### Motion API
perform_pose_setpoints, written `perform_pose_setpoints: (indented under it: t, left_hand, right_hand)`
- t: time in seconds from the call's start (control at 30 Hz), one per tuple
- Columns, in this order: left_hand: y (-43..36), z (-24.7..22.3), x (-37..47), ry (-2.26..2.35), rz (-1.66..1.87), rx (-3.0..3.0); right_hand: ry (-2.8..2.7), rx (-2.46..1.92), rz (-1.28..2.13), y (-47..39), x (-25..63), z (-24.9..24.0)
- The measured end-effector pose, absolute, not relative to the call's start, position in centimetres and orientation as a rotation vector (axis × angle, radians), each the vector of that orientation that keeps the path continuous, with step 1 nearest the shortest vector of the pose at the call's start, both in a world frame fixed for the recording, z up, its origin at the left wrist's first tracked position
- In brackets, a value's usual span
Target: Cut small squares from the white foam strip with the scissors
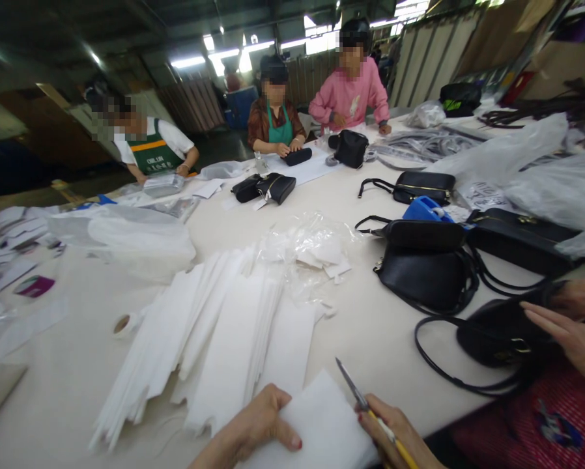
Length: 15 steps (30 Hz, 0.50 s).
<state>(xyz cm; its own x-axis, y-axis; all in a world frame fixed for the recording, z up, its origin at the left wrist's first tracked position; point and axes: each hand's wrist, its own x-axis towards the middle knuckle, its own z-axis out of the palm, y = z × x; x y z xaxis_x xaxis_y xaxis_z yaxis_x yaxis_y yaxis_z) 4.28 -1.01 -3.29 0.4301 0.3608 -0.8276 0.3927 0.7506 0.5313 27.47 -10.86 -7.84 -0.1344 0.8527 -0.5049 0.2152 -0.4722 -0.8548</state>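
Observation:
At the bottom centre my left hand grips the left edge of a white sheet or stack of sheets, thumb on top. To its right, my right hand holds a thin pointed tool with a yellow handle, perhaps scissors; its dark metal tip points up and left over the table. Just beyond my left hand lie long white strips, fanned out in several piles. A clear plastic bag with small white pieces lies behind them.
On the right, black handbags with straps lie near a person's hands. Three people stand across the table. A tape roll sits left of the strips, and plastic sheeting lies at the left. More black bags are farther back.

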Motion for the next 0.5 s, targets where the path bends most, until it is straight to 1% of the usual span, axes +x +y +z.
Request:
perform_pose_setpoints:
  t: [0.1,0.17,0.23,0.33,0.4,0.5]
  left_hand:
    - [0.9,-2.4,2.7,1.156,0.173,0.739]
    - [2.3,-1.5,1.7,1.188,0.328,0.737]
    - [3.4,-0.8,1.3,1.227,0.439,0.742]
    - [4.0,-0.2,2.0,1.249,0.529,0.748]
    - [3.9,-0.1,3.1,1.245,0.582,0.759]
    - [3.8,0.0,4.8,1.245,0.633,0.798]
  right_hand:
    - [-1.009,-1.897,1.510,-10.7,28.4,-9.3]
    - [-1.087,-1.991,1.325,-10.0,29.3,-9.5]
    - [-1.110,-2.002,1.264,-9.0,29.8,-9.1]
    - [-0.969,-1.882,1.378,-7.5,28.9,-7.4]
    - [-0.881,-1.711,1.473,-6.5,27.1,-6.2]
    - [-0.774,-1.459,1.516,-5.3,23.5,-4.9]
